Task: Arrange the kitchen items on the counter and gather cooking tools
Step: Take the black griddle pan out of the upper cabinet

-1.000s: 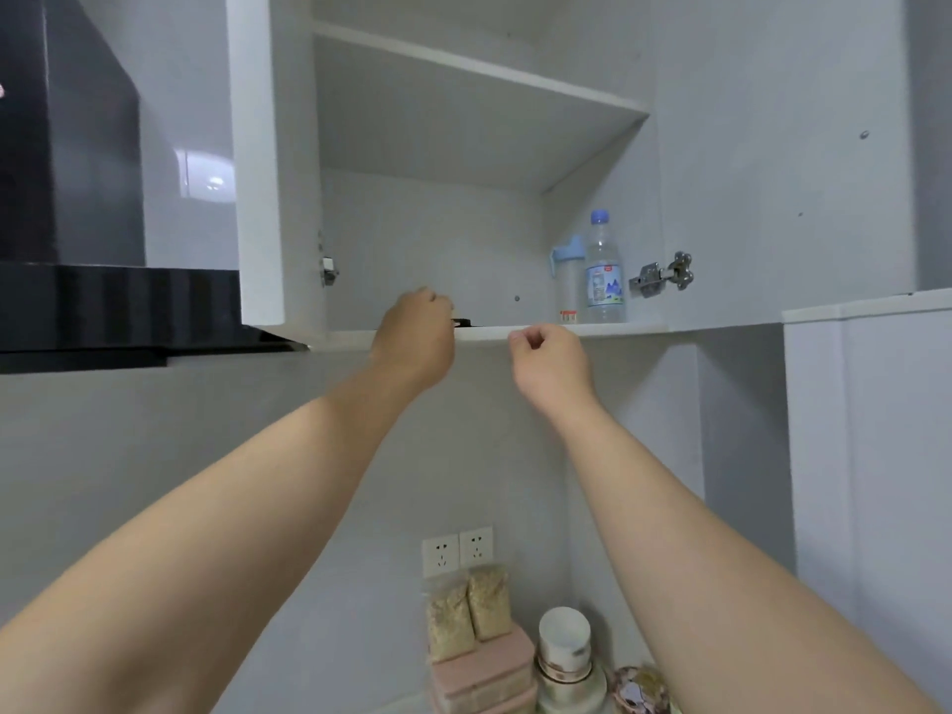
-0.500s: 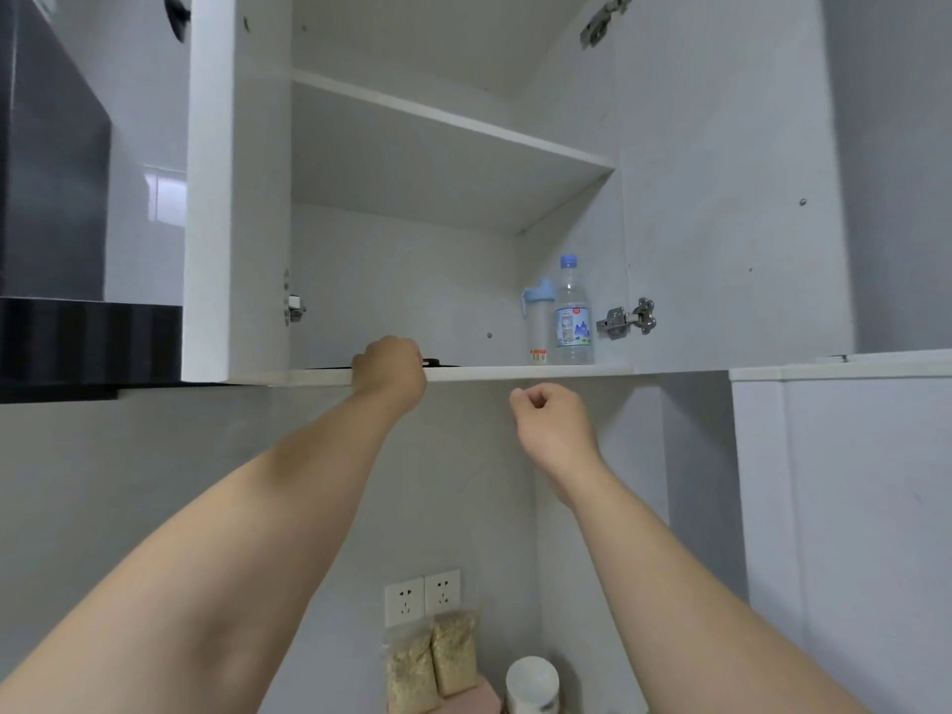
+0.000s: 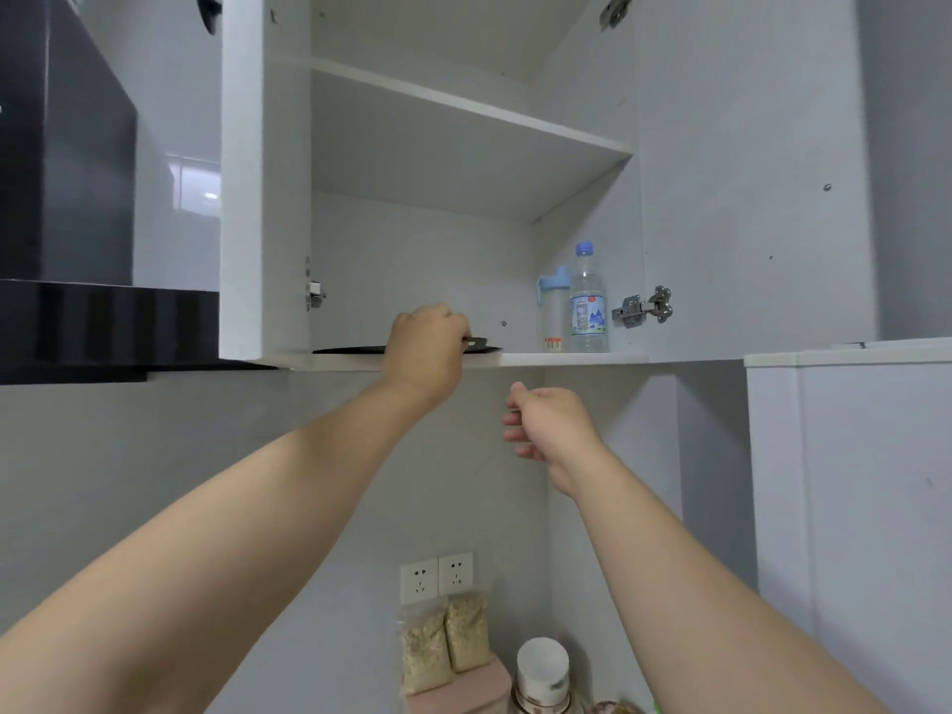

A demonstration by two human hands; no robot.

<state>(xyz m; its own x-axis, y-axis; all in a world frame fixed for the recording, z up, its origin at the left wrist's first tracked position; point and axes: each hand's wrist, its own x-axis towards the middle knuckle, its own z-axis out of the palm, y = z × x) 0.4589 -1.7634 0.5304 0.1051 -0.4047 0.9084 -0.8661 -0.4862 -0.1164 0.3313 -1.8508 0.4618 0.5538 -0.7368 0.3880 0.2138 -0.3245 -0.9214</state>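
A flat black item [image 3: 350, 348] lies on the bottom shelf [image 3: 566, 359] of the open wall cupboard; only its thin edge shows from below. My left hand [image 3: 425, 347] reaches up over the shelf's front edge and grips this black item near its right end. My right hand [image 3: 548, 422] hangs below the shelf with its fingers loosely curled and nothing in it.
A clear water bottle [image 3: 588, 301] and a blue-capped bottle [image 3: 554, 311] stand at the shelf's right end. The cupboard door [image 3: 747, 172] stands open to the right. A black range hood [image 3: 77, 322] is on the left. Grain bags [image 3: 445, 644], a white jar [image 3: 543, 667] and wall sockets [image 3: 437, 577] are below.
My view has tilted up a little. My left hand has risen further over the shelf edge onto the black item. My right hand has dropped lower and loosened its fingers.
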